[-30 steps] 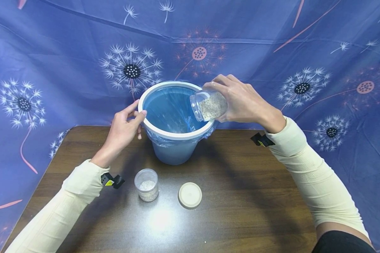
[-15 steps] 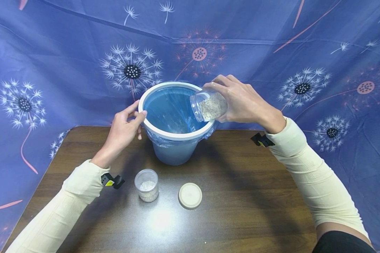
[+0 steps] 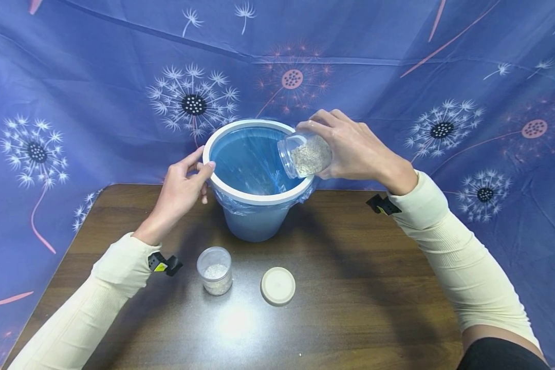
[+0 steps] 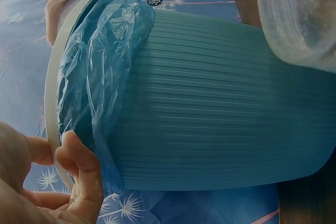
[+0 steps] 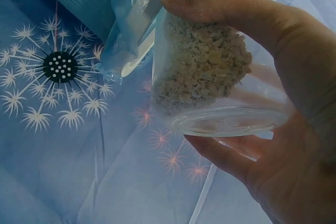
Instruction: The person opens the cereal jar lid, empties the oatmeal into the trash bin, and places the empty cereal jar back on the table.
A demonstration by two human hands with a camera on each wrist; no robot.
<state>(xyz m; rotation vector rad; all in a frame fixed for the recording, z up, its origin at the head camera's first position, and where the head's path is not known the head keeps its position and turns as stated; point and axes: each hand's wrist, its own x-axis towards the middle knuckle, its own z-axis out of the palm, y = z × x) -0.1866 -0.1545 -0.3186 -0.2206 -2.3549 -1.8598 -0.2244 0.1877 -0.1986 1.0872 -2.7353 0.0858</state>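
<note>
A blue trash bin (image 3: 254, 226) with a white rim and a thin blue liner bag (image 4: 105, 66) stands at the back of the table. My left hand (image 3: 178, 187) pinches the rim at its left side, thumb on top and fingers around the outside. In my right hand (image 3: 356, 146) is a clear jar (image 3: 311, 155), tipped nearly onto its side with its mouth over the bin's right rim. Pale beige crumbs (image 5: 202, 64) lie along the jar's lower side. Several fingers behind the jar show through its wall in the right wrist view.
In front of the bin, a second clear jar (image 3: 215, 271) partly filled with white grains stands upright on the brown table (image 3: 351, 308). A round cream lid (image 3: 278, 286) lies flat to its right. A blue dandelion-print cloth (image 3: 351, 67) hangs behind.
</note>
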